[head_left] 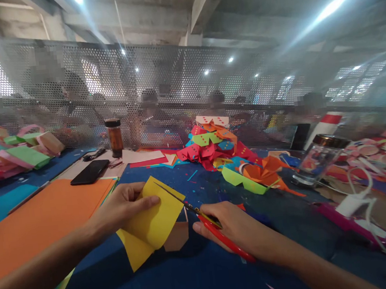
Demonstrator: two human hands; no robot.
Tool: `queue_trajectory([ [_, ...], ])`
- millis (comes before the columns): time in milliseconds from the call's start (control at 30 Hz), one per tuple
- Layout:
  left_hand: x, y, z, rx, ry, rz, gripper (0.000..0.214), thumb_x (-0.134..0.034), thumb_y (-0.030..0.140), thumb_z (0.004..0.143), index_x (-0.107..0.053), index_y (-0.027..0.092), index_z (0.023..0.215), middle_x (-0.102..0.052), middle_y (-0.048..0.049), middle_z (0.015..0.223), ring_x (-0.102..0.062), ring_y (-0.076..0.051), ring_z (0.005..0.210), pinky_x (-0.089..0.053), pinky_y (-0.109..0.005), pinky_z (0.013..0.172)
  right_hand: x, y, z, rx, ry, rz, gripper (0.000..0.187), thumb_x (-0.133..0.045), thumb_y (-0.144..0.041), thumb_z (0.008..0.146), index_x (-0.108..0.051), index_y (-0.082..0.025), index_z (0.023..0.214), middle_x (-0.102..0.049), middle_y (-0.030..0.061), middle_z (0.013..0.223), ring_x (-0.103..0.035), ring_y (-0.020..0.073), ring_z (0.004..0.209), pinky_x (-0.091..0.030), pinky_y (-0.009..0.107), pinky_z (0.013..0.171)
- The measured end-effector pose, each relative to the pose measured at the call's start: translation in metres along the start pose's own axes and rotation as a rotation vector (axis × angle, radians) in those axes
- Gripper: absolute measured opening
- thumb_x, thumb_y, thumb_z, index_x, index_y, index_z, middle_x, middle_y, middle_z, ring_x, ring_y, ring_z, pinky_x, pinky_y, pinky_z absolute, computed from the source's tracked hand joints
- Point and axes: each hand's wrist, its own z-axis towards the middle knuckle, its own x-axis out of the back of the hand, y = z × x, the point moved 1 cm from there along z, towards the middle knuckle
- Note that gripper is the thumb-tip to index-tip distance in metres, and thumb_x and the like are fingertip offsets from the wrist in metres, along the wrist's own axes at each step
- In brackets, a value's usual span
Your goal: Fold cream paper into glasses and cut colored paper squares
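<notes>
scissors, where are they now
Near the centre of the head view, the scissors are in the right hand, pointing left at the yellow paper in the left hand.

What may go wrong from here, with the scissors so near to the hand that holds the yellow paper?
The left hand grips the yellow paper with its fingers close to the red-handled scissors, so a slip might nick them.
The paper is bent rather than lying flat, so it could shift and the cut might wander.
</notes>
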Motion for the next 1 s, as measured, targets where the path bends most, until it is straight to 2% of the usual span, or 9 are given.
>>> queue_trajectory([
  [600,-0.0061,0.0039,-0.0015,0.019,0.006,0.003,0.031,-0.08,0.043,0.067,-0.067,0.018,0.08,-0.072,0.0001,0.07,-0.064,-0.014,0.059,-0.044,-0.022,0.055,0.0011,-0.0025,0.0012,-0.031,-0.021,-0.021,0.031,-0.053,-0.039,0.086,-0.04,-0.02,0.064,-0.046,-0.0036,0.06,-0.036,0.0098,0.053,-0.023,0.027,0.049],
  [1000,-0.0044,0.0011,-0.0017,0.023,-0.004,0.011,0.029,-0.079,0.041,0.067,-0.068,0.018,0.083,-0.074,-0.0021,0.076,-0.066,-0.017,0.064,-0.046,-0.024,0.058,-0.0005,-0.0013,0.0003,-0.016,-0.012,-0.011,0.034,-0.051,-0.038,0.088,-0.037,-0.02,0.062,-0.044,-0.0039,0.058,-0.034,0.0096,0.055,-0.023,0.026,0.049],
])
